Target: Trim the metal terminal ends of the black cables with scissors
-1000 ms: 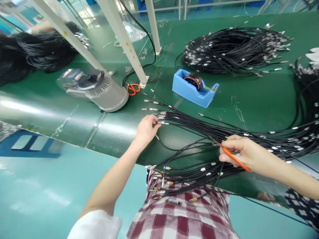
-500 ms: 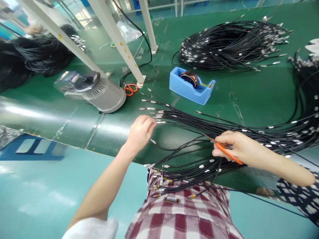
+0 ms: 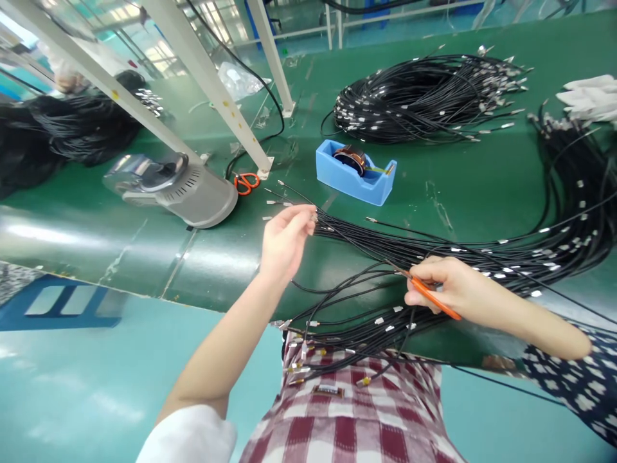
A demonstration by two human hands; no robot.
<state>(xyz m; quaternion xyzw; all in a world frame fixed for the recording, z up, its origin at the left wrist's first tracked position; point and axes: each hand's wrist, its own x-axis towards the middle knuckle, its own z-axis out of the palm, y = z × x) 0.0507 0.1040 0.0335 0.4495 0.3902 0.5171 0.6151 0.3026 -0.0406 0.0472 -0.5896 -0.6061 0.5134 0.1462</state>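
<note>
My left hand [image 3: 288, 239] is closed in a pinch at the left ends of a bundle of black cables [image 3: 376, 236] on the green table. Its fingertips touch the light connector ends, though how many they grip is too small to tell. Orange-handled scissors [image 3: 434, 297] are held in my right hand [image 3: 446, 283], their tips pointing left over the cables. More black cables [image 3: 357, 337] with white and yellow tags hang over the table's front edge, against the checked apron [image 3: 351, 424].
Beyond the bundle is a blue tape dispenser [image 3: 354, 183]. Coiled cables [image 3: 400, 103] lie behind it, white gloves [image 3: 590, 96] at the far right. A grey machine [image 3: 193, 193], more orange scissors [image 3: 247, 184] and white posts [image 3: 212, 83] stand left. A person's hand [image 3: 67, 82] shows back left.
My left hand has moved up and right over the cable ends, hiding several connectors. My right hand keeps the scissors in nearly the same place. The camera view has shifted slightly.
</note>
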